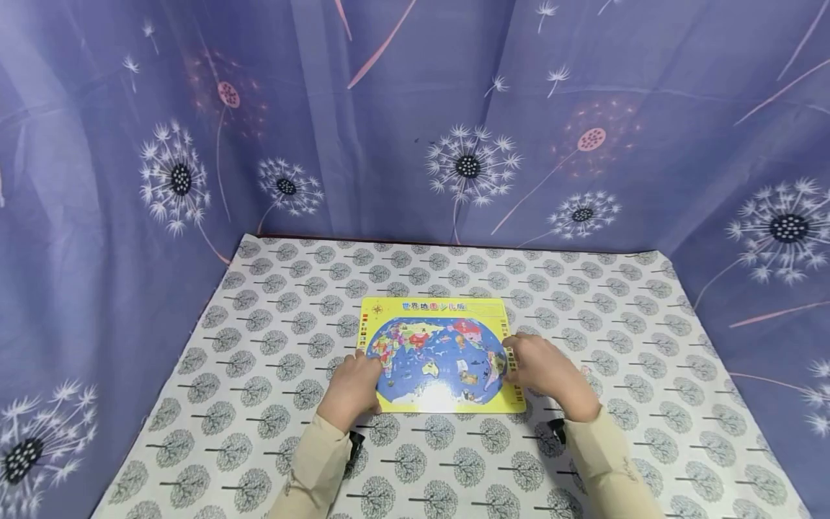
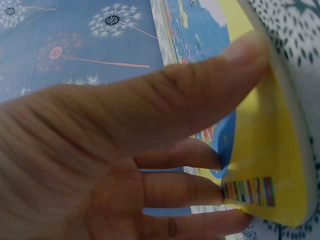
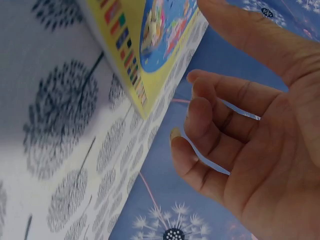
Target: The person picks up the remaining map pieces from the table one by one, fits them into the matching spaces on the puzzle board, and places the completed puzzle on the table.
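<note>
A yellow-bordered world map board [image 1: 447,404], with a blue oval map and Chinese lettering along its top, lies on the tablecloth. At its lower left corner, my left hand [image 1: 352,384] grips it: in the left wrist view the thumb [image 2: 247,50] lies on the near edge and the fingers [image 2: 185,187] reach over the left margin with its row of flags. My right hand [image 1: 541,362] hovers by the right edge. Seen from the right wrist, its fingers [image 3: 200,117] are loosely bent with nothing between them, beside the board's corner.
A white tablecloth [image 1: 259,425] printed with grey trees covers the table. Purple curtains [image 1: 389,144] with dandelion prints enclose the back and both sides. Dark straps [image 1: 353,447] show at both wrists, by the beige sleeves [image 1: 318,461].
</note>
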A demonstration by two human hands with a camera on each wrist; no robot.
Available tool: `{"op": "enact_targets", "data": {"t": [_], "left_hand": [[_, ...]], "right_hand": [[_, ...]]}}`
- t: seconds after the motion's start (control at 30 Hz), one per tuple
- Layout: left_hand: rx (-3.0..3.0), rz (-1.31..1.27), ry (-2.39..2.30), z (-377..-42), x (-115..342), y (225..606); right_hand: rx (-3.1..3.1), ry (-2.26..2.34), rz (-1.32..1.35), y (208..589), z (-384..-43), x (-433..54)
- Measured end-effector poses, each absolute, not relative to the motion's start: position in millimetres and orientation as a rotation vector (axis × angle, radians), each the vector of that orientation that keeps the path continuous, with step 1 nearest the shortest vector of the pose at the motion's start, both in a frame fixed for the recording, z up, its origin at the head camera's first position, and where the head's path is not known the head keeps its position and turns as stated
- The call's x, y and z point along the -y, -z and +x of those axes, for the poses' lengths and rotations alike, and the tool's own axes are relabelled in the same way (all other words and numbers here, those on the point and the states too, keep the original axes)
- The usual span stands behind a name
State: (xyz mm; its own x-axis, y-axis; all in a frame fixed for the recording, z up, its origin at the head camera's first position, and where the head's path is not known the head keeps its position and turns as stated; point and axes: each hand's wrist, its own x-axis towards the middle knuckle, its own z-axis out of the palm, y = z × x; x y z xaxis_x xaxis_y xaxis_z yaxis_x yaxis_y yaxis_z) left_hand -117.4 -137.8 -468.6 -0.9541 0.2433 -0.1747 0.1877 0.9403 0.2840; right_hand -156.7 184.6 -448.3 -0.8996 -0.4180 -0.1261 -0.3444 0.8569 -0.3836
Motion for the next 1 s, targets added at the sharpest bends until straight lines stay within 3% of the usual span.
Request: {"op": "enact_targets", "data": {"t": [1.0], "left_hand": [[-2.865, 0.332, -0.433, -117, 138, 467]], "right_hand": [[-3.015, 0.55, -0.48, 440, -151, -274]]}}
